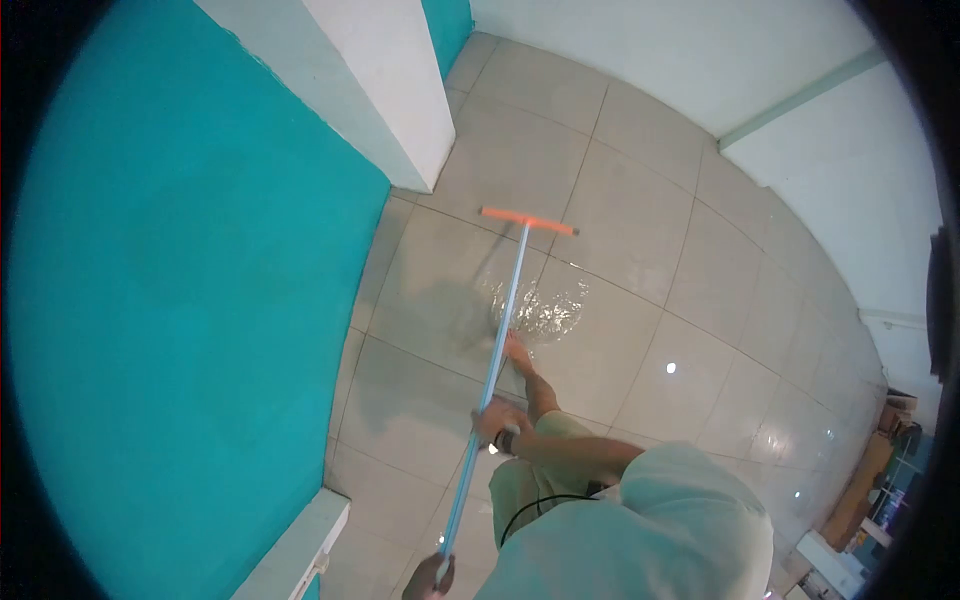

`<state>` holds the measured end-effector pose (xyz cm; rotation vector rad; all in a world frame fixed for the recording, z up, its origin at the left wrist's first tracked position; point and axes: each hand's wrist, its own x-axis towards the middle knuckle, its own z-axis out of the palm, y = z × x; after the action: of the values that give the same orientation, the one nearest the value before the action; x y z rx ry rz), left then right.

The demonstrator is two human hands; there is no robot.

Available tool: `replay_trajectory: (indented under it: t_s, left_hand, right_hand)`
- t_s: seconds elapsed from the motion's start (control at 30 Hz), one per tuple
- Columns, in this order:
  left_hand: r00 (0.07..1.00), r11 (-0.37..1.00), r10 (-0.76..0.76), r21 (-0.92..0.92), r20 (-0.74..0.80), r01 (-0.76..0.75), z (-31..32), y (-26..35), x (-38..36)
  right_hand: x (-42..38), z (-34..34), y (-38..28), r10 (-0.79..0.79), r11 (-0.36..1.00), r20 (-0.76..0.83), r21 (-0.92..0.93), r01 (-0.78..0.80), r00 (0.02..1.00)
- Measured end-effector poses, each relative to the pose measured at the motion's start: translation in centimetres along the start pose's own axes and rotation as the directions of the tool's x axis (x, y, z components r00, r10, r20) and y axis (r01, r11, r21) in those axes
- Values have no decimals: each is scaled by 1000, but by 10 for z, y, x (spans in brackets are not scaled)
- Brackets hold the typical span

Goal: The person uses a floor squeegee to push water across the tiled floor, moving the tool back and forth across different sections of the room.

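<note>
A floor squeegee point(512, 285) with a long light-blue pole slants from the lower left up to its orange head point(545, 223), which is over the tiles. My right hand point(496, 422), with a dark watch at the wrist, is closed around the middle of the pole. Lower down, near the bottom edge of the view, my left hand point(430, 577) grips the upper end of the pole. Rippling water point(550, 310) glints on the floor between the squeegee head and my bare foot point(517, 350).
A teal wall point(190, 260) runs along the left, with a white pillar point(390, 90) jutting out. Large beige tiles point(630, 220) cover the wet floor. White walls point(680, 50) close off the right. A shelf with assorted items point(890, 490) stands at the lower right.
</note>
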<state>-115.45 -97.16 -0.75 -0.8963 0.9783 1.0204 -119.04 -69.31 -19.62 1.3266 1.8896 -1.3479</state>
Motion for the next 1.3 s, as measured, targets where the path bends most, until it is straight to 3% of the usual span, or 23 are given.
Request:
replay_trajectory:
  t_s: [0.07,0.13,0.17,0.2,0.23,0.27,0.3,0.33,0.37,0.4,0.43,0.47,0.5,0.53,0.6,0.67,0.8,0.93,1.07,1.13,1.2,1.27,1.3]
  left_hand:
    - [976,941,190,263,107,-212,48,47,41]
    - [929,866,342,336,141,-370,103,94,94]
    - [903,859,372,289,213,-422,129,117,119]
    - [871,852,400,235,284,-468,154,140,144]
    - [870,908,387,40,305,-418,196,169,141]
    - [869,916,374,19,325,-401,217,195,140]
    - [865,924,362,-8,346,-383,233,213,141]
    - [865,925,364,-27,344,-379,233,218,138]
    - [884,941,329,-41,331,-335,226,226,134]
    - [902,956,291,-53,318,-290,219,231,130]
    - [881,927,354,8,315,-376,203,222,128]
    - [923,945,319,7,214,-328,188,210,124]
    - [953,959,280,4,116,-282,172,197,118]
    - [944,959,281,-10,172,-283,155,184,105]
    - [932,960,276,-28,234,-277,118,155,85]
    - [943,962,271,-13,192,-273,82,127,70]
    - [972,977,214,-36,100,-211,12,79,22]
    - [981,976,191,110,-12,-189,-89,24,-38]
    - [977,976,200,100,-68,-192,-131,10,-92]
    - [965,952,259,181,-44,-247,-149,19,-87]
    - [959,947,274,197,-76,-255,-154,41,-71]
    - [944,924,328,223,-46,-310,-154,75,-47]
    - [931,898,366,261,-2,-353,-153,94,-38]
  right_hand:
    - [83,-24,14,-52,998,-187,10,55,981]
    - [198,-46,36,-91,994,-351,32,109,932]
    - [221,-83,5,-41,988,-428,118,102,903]
    - [247,-129,-16,-175,953,-299,188,237,938]
    - [265,-158,-40,-128,921,-321,311,233,938]
    - [334,-164,-32,-161,957,-538,119,264,828]
    - [328,-185,-60,-177,956,-536,104,273,825]
    - [292,-204,-93,-89,966,-407,188,178,909]
    - [270,-214,-117,0,964,-267,257,71,964]
    - [268,-206,-117,-1,967,-262,247,68,965]
    - [262,-187,-106,-13,972,-163,229,50,986]
    - [260,-169,-98,-33,976,-71,214,48,997]
    - [267,-144,-81,-223,933,-35,-297,203,974]
    - [247,-116,-77,-150,987,-177,-90,136,973]
    - [194,-74,-80,33,999,-285,50,-20,958]
    - [150,-45,-80,123,991,-104,65,-116,987]
    - [67,25,-84,181,962,-11,212,-174,983]
    - [-7,136,-69,99,969,-32,230,-89,995]
    - [-58,187,-87,128,940,70,310,-144,989]
    - [-43,211,-93,55,980,-70,197,-40,996]
    - [-19,209,-108,-81,984,-157,147,105,984]
    - [-19,156,-164,-67,997,-15,33,67,998]
    - [14,171,-162,-93,993,-160,62,104,983]
